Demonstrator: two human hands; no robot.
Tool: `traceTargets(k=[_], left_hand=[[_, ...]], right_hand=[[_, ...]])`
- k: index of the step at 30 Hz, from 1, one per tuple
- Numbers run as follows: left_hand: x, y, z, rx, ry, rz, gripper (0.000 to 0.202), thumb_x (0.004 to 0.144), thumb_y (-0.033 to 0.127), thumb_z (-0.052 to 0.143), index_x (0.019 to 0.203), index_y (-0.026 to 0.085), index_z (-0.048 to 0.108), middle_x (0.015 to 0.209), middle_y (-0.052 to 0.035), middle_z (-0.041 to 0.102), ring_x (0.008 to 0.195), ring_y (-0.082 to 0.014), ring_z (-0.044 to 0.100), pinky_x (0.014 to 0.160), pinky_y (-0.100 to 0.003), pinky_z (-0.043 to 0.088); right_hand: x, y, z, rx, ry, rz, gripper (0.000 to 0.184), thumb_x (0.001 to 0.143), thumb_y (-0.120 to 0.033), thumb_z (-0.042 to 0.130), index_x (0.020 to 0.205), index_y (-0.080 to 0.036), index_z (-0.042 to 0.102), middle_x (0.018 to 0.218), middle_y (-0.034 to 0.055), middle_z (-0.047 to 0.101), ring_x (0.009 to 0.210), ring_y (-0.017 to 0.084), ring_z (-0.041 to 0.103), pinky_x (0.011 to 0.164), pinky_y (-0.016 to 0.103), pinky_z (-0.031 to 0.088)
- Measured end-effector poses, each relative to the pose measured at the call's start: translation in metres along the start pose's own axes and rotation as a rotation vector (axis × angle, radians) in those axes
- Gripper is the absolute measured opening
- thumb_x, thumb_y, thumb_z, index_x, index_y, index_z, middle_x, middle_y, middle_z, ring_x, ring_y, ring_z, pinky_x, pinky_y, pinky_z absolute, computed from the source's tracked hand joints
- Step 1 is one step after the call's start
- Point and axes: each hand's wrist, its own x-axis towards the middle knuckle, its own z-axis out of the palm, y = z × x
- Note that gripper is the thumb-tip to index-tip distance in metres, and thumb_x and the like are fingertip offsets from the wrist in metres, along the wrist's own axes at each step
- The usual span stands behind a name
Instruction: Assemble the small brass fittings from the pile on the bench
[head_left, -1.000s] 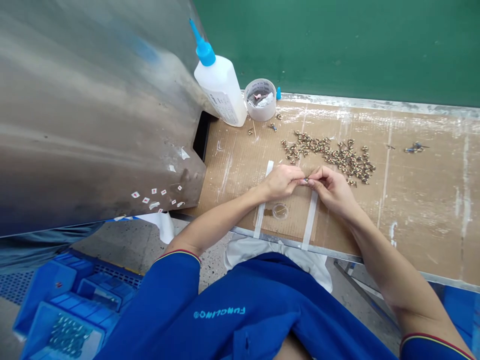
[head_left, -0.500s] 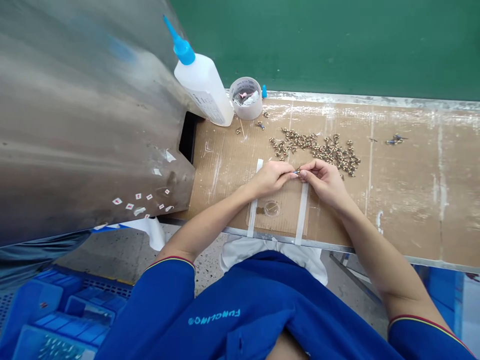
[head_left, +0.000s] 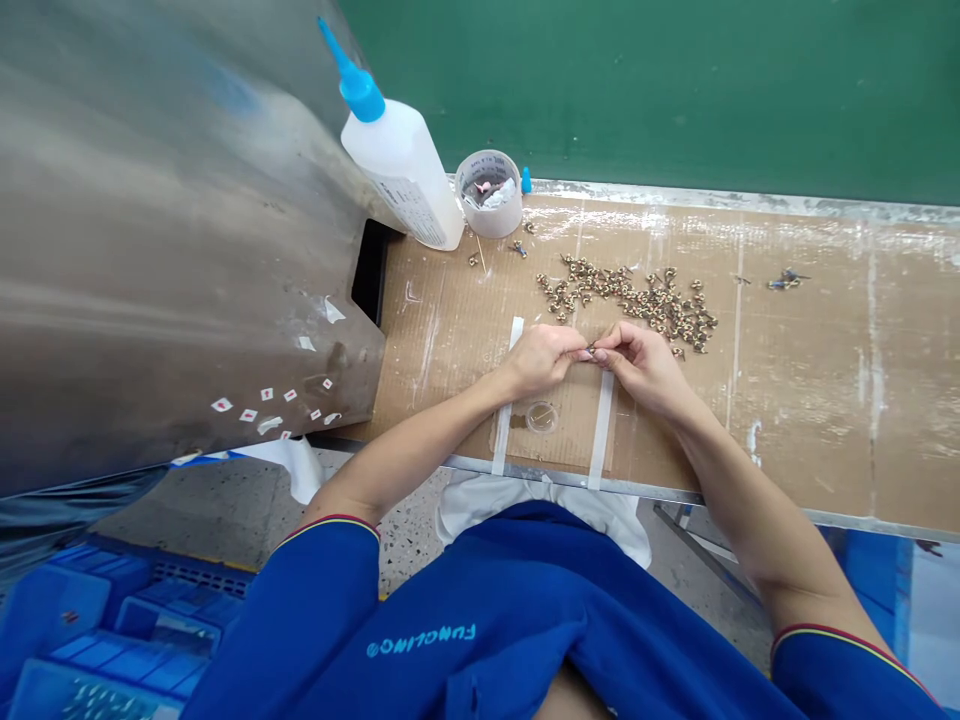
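Note:
My left hand [head_left: 541, 358] and my right hand [head_left: 639, 364] meet fingertip to fingertip over the cardboard-covered bench [head_left: 810, 400]. Both pinch one small brass part [head_left: 592, 351] between them. Just behind the hands lies a scattered pile of several similar small brass parts [head_left: 637, 297]. A small clear round dish [head_left: 541, 417] sits on the cardboard below my hands, between two strips of white tape [head_left: 505, 400].
A white squeeze bottle with a blue nozzle [head_left: 401, 165] leans against a large metal housing [head_left: 172, 230] at the left. A tape roll holding scraps [head_left: 490, 193] stands beside it. A few loose parts [head_left: 784, 279] lie far right. Blue crates [head_left: 82, 620] sit on the floor.
My hands stay pinched together on the small part with only slight finger movement. The camera view has shifted, so everything sits a little further left in the picture.

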Motion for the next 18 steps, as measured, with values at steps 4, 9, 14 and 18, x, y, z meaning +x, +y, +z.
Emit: traceTargets(k=[4,9,14,18], left_hand=[[-0.002,-0.001,0.0,0.01,-0.016,0.004,0.032,0.099,0.023,0.047,0.071,0.017,0.062,0.07,-0.0045,0.063,0.069,-0.0171,0.058,0.067,-0.028,0.039],[-0.004,-0.001,-0.003,0.021,-0.017,-0.027,0.027,0.096,0.019,0.051,0.072,0.017,0.063,0.072,-0.0047,0.065,0.072,-0.0176,0.06,0.069,-0.028,0.042],[0.006,-0.001,-0.011,-0.052,-0.035,-0.081,0.026,0.097,0.021,0.055,0.077,0.016,0.07,0.075,-0.0049,0.071,0.074,-0.0168,0.064,0.072,-0.027,0.047],[-0.005,0.017,-0.039,-0.2,0.104,-0.157,0.023,0.097,0.031,0.063,0.103,0.017,0.079,0.097,-0.0086,0.08,0.083,-0.018,0.071,0.076,-0.029,0.055]], right_hand=[[0.0,-0.001,0.0,-0.037,-0.025,-0.003,0.02,0.084,-0.034,0.073,0.072,-0.023,0.062,0.072,0.0022,0.067,0.069,0.018,0.058,0.066,0.031,0.048],[0.001,0.0,0.003,-0.043,0.003,-0.022,0.018,0.083,-0.034,0.072,0.074,-0.023,0.061,0.073,0.0021,0.067,0.069,0.018,0.059,0.068,0.032,0.048],[0.004,-0.003,0.008,0.034,0.029,-0.002,0.019,0.082,-0.038,0.072,0.075,-0.023,0.063,0.077,0.0031,0.07,0.072,0.019,0.063,0.072,0.034,0.052],[0.008,-0.008,-0.02,0.046,0.203,-0.035,0.011,0.084,-0.032,0.072,0.08,-0.022,0.068,0.079,0.0027,0.071,0.071,0.018,0.063,0.073,0.035,0.054]])
